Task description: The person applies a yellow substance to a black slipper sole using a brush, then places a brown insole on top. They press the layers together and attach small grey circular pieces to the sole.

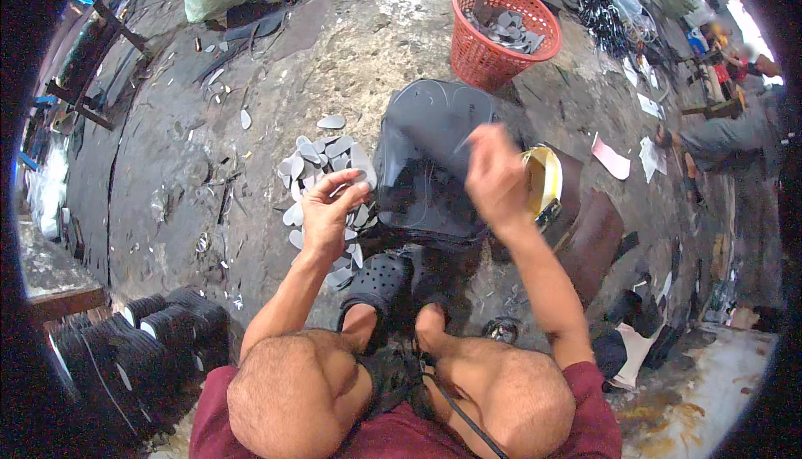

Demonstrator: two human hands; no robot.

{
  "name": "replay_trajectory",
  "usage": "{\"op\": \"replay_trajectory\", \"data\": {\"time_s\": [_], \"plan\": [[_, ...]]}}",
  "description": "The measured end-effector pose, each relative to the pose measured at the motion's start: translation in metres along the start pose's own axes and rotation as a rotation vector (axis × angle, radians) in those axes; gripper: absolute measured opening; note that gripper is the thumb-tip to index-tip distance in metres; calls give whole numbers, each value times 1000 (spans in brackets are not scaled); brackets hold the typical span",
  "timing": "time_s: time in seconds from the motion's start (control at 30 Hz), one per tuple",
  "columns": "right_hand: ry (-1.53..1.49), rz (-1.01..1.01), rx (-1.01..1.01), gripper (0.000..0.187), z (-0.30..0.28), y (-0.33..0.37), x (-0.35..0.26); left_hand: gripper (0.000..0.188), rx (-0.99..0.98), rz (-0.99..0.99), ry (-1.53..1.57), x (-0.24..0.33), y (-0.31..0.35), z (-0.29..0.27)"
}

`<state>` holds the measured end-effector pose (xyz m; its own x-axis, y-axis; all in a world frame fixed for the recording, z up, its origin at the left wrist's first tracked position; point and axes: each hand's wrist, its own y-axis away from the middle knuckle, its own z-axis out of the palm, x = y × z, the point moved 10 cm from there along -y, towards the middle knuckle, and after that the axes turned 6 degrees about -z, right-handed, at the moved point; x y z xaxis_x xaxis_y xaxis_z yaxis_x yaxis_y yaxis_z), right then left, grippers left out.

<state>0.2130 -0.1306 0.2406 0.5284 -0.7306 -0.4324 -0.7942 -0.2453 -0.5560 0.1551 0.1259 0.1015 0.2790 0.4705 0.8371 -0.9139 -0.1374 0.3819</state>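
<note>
The pale grey piece (362,161), flat and elongated with rounded ends, is located just beside the left edge of the black stack (418,196), which serves as the landmark. The left hand (323,213) is positioned to the left of the stack, with thumb and fingertips pinched on the lower end of the piece. The right hand (496,177) is above the right edge of the stack; its fingers are curled and blurred by motion, and whether they grip anything cannot be told.

The stack consists of glossy black sheets. Thin curved outlines are visible on its top face.

A loose pile of grey pieces (307,152) lies on the floor (184,158) to the left of the stack, extending below the left hand. A container with a yellow inner wall (547,173) is located right of the stack, near the right hand. A red perforated basket (466,51), holding grey offcuts (511,33), stands beyond the upper right corner of the stack.

Dark clogs (378,282) are at the near side of the stack. A pink sheet (611,158) lies farther right of the stack, past the container. Rows of black soles (171,329) are well apart from the stack, at its lower left.
</note>
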Motion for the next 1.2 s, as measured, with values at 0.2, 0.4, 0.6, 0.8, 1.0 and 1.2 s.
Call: {"op": "replay_trajectory", "data": {"time_s": [0.2, 0.4, 0.6, 0.8, 1.0, 1.2], "plan": [[-368, 196, -188, 20, -20, -16, 30, 24, -229, 331, -701, 18, 5, 77], [-197, 186, 102, 41, -60, -26, 20, 34, -240, 927, -1252, 25, 29, 118], [137, -308, -108, 36, -59, -24, -53, 34, -300, 893, -1247, 20, 31, 109], [195, -245, -293, 30, 21, 46, -52, 29, -300, 934, -1215, 6, 26, 95], [65, -67, -248, 26, 9, 25, -29, 27, -235, 880, -1187, 11, 26, 102], [97, -153, -351, 29, 30, 39, -36, 26, -246, 896, -1156, 10, 25, 98]]}}
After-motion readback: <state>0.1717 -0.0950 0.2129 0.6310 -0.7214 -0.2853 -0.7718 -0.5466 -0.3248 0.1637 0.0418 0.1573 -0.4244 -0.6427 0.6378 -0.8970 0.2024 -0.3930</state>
